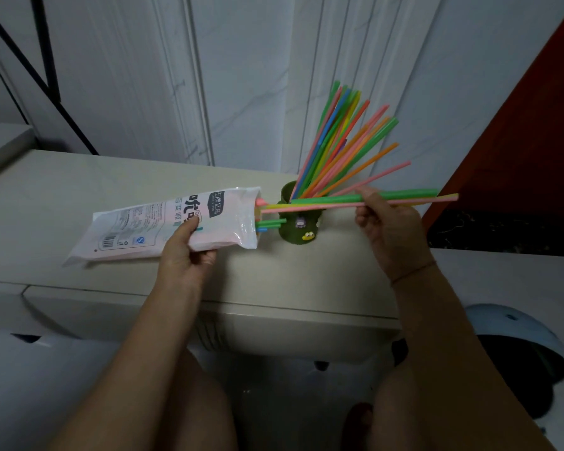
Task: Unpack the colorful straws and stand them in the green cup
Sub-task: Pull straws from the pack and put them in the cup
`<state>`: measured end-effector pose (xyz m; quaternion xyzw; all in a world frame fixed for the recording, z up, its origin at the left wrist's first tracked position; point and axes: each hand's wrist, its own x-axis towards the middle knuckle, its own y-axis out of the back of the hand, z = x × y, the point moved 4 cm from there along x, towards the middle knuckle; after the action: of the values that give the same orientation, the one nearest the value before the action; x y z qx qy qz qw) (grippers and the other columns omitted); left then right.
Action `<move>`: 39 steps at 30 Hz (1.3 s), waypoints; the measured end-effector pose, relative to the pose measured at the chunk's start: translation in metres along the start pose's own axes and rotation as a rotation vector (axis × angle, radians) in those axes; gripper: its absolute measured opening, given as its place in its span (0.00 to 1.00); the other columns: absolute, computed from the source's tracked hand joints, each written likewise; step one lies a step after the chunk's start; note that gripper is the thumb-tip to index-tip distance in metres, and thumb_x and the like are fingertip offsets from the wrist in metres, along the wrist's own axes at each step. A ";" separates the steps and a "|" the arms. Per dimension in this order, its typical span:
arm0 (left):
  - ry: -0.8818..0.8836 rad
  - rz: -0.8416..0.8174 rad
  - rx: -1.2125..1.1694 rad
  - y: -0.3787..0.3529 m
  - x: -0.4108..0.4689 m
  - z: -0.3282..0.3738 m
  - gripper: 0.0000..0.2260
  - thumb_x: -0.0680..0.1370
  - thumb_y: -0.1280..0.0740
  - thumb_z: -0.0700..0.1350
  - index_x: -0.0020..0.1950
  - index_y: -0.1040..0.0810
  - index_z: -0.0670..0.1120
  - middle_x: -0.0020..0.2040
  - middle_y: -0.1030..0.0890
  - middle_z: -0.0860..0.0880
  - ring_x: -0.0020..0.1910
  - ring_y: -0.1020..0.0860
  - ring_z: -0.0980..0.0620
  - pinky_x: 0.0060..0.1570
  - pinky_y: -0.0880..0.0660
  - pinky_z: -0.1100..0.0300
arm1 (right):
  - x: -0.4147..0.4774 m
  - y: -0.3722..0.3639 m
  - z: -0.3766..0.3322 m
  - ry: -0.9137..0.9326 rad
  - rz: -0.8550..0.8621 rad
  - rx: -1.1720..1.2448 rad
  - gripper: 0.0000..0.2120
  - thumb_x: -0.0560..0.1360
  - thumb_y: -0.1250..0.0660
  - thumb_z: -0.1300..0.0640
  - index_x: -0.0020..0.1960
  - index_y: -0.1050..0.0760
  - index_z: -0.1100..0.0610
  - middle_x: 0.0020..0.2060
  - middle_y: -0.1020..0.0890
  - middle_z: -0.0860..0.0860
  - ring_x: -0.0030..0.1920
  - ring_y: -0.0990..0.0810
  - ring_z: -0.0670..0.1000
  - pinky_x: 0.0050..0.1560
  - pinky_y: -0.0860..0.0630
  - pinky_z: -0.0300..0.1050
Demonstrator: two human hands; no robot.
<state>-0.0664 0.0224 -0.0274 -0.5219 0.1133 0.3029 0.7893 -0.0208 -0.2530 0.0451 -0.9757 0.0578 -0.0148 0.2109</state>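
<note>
Pinched mid-body by the left grip [184,252], thumb on top and fingers curled beneath: a white printed plastic straw packet [150,226], resting low over a pale table [79,190], open mouth aimed at 3 o'clock. Closed tight in the right grip [388,229]: a few thin green, pink and yellow plastic straws [323,200], lying near level, left ends just beside the packet mouth, tips running past the hand toward 3 o'clock.

Just beyond that mouth, standing on the table: a dark green cup [290,234] with small cartoon figures, already bristling with a fan of bright straws [324,151] leaning toward 1 o'clock.

Likely featherweight, smooth and springy; prone to slipping from a loose pinch, kinking under a hard one. Best taken near mid-length, several together, then tipped upright over the rim. Light cup under a leaning fan: a tipping risk if nudged.

Hidden: the count left inside the opaque packet, only a few stubs [271,222] showing; part of the cup rim behind the held straws; whether their left ends are in or out of the packet. Unclear: a rounded blue-white object [518,336] at 5 o'clock, cut off.
</note>
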 end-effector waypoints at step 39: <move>0.031 -0.041 0.018 -0.009 -0.001 -0.013 0.12 0.73 0.32 0.32 0.52 0.22 0.45 0.40 0.14 0.47 0.48 0.16 0.49 0.46 0.19 0.50 | 0.033 -0.015 0.013 0.128 -0.037 -0.422 0.10 0.73 0.32 0.64 0.50 0.26 0.71 0.33 0.21 0.59 0.27 0.20 0.43 0.32 0.22 0.35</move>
<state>-0.0596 0.0077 -0.0260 -0.5217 0.1174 0.2777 0.7981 0.0140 -0.2377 0.0396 -0.9962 0.0551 -0.0681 -0.0024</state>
